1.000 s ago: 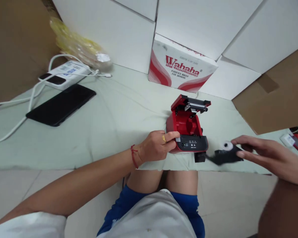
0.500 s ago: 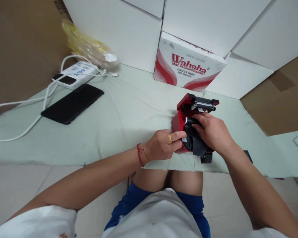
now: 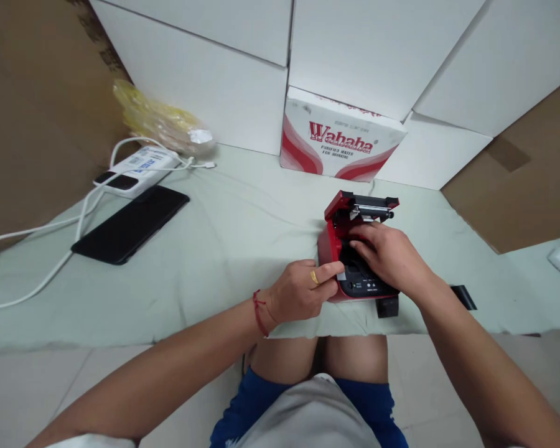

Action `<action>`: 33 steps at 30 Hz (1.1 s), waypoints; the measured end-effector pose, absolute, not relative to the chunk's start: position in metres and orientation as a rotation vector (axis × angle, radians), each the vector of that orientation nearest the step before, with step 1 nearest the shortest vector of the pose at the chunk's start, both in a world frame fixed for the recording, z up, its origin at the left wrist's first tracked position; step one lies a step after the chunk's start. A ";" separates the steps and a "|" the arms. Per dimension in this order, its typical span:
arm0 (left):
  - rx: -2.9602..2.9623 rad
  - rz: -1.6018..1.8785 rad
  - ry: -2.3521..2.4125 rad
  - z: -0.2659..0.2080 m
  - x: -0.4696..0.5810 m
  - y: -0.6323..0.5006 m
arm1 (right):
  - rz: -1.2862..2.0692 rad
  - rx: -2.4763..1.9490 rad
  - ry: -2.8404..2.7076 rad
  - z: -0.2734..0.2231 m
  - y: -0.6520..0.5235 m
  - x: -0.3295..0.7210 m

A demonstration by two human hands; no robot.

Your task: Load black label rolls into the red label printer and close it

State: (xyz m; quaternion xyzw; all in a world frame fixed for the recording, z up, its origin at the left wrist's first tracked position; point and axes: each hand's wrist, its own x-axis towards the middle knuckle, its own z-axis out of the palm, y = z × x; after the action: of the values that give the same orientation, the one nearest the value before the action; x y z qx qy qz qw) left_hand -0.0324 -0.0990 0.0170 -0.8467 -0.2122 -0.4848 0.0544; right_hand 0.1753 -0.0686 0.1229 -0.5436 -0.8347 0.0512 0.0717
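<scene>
A small red and black printer (image 3: 327,244) with its hinged lid (image 3: 366,202) raised sits near the table's front edge. A dark roller runs along the lid's inner side. My left hand (image 3: 305,287), wearing a gold ring, grips the printer's near left side, its index finger beside a small pale tab (image 3: 341,275). My right hand (image 3: 387,255) reaches inside the open body with fingers bent down on a black roll, mostly hidden under them. In front of the hand, the printer's black panel (image 3: 368,285) with small white markings shows. Under the near right corner sticks out a small black piece (image 3: 387,307).
At the left lie a black phone (image 3: 130,224), a white device (image 3: 140,171) with white cables, and a crumpled yellowish plastic bag (image 3: 163,121). A Wahaha carton (image 3: 340,140) stands behind the printer against white boxes. Another black piece (image 3: 463,297) lies right of my forearm.
My right hand has pushed the black roll down into the printer. The loose black strip that hung over the front panel is no longer seen there. My view has shifted slightly.
</scene>
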 end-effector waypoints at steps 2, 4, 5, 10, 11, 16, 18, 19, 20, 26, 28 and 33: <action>-2.569 -1.480 -0.629 0.019 -0.032 -0.099 | 0.234 -1.467 -2.489 0.130 -0.093 0.185; -2.564 -1.480 -0.620 0.020 -0.032 -0.099 | 0.224 -1.355 -2.486 0.131 -0.123 0.194; -2.564 -1.475 -0.620 0.021 -0.032 -0.099 | 0.180 -1.324 -2.484 0.130 -0.137 0.198; -2.588 -1.477 -0.640 0.020 -0.033 -0.097 | -0.066 -1.294 -2.424 0.107 -0.188 0.200; -2.596 -1.484 -0.636 0.020 -0.033 -0.098 | -0.081 -1.295 -2.407 0.103 -0.193 0.198; -2.590 -1.664 -0.740 0.025 -0.036 -0.100 | -0.069 -1.303 -2.318 0.095 -0.198 0.189; -2.562 -1.806 -0.898 0.035 -0.038 -0.097 | -0.047 -1.308 -2.288 0.095 -0.197 0.189; -2.551 -1.861 -0.980 0.042 -0.038 -0.093 | -0.040 -1.309 -2.279 0.094 -0.197 0.190; -2.546 -1.899 -1.057 0.049 -0.039 -0.087 | -0.038 -1.308 -2.275 0.094 -0.198 0.190; -2.777 -1.833 -1.249 0.090 -0.046 -0.028 | -0.051 -1.306 -2.265 0.088 -0.200 0.192; -2.903 -1.746 -1.301 0.097 -0.045 -0.016 | -0.053 -1.316 -2.258 0.085 -0.201 0.192; -2.862 -1.717 -1.388 0.106 -0.040 -0.025 | -0.014 -1.315 -2.237 0.078 -0.202 0.194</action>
State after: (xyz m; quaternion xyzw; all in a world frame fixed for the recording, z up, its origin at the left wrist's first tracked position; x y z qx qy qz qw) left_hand -0.0398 -0.0254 0.1058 -0.7698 -0.3733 -0.4617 -0.2344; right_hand 0.1937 -0.2024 0.0782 -0.4879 -0.8301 -0.0052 0.2700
